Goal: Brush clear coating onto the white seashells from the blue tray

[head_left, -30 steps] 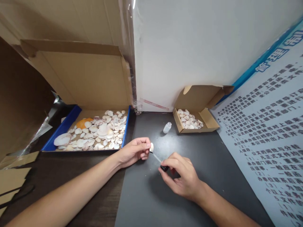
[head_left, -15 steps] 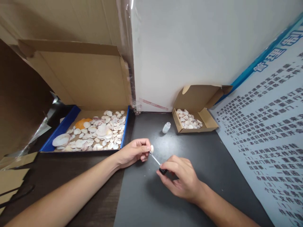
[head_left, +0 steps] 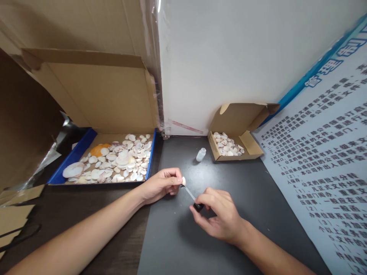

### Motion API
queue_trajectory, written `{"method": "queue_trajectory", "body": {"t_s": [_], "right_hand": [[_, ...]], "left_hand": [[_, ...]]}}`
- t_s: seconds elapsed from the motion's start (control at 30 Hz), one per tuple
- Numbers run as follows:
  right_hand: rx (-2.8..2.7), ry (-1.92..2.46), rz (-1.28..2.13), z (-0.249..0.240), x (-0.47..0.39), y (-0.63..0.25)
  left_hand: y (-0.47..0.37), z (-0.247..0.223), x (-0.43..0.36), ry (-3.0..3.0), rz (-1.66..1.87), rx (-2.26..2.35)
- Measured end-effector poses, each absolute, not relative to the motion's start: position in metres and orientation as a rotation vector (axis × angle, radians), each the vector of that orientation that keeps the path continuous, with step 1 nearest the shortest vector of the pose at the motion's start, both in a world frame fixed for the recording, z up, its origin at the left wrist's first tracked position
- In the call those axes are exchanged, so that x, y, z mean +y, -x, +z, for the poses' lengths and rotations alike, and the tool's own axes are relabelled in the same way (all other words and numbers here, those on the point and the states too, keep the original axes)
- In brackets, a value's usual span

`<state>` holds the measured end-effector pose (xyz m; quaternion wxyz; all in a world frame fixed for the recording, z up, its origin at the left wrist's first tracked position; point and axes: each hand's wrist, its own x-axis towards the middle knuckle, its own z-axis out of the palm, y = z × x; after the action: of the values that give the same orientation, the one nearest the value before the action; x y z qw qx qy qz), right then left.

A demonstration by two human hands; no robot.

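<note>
Between the thumb and fingers of my left hand (head_left: 164,185) is a small white seashell (head_left: 184,180). My right hand (head_left: 219,214) pinches the black cap of a thin brush applicator (head_left: 190,193). Its pale stem slants up to the left, with the dark tip at the shell's lower edge; whether it touches I cannot tell. Beyond the hands, a small clear bottle (head_left: 201,154) with whitish contents stands uncapped on the dark grey mat (head_left: 172,244).
At the left, an open blue-edged box (head_left: 71,158) holds many seashells, one large and orange. A smaller open cardboard box (head_left: 235,157) with shells stands at the back right. A white panel (head_left: 229,57) rises behind, and a printed poster (head_left: 323,152) leans along the right.
The brush tip has shifted slightly along the shell's lower edge, and the applicator's angle has changed a little. Both hands stay almost where they were.
</note>
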<state>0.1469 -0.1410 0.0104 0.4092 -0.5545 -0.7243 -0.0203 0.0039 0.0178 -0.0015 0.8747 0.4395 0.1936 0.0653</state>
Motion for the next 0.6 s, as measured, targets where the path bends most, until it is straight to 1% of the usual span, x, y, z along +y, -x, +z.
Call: {"method": "queue_trajectory", "body": {"t_s": [0.13,0.6], "right_hand": [[-1.817,1.413,-0.022,0.0104,-0.1404,-0.1471],[-1.704,1.433,-0.078,0.0096,-0.1389,-0.1492]], "left_hand": [[-0.0041,-0.0021,0.0182,-0.922,0.132,0.394],[-0.0044,-0.0034,0.0173,-0.955,0.108,0.381]]}}
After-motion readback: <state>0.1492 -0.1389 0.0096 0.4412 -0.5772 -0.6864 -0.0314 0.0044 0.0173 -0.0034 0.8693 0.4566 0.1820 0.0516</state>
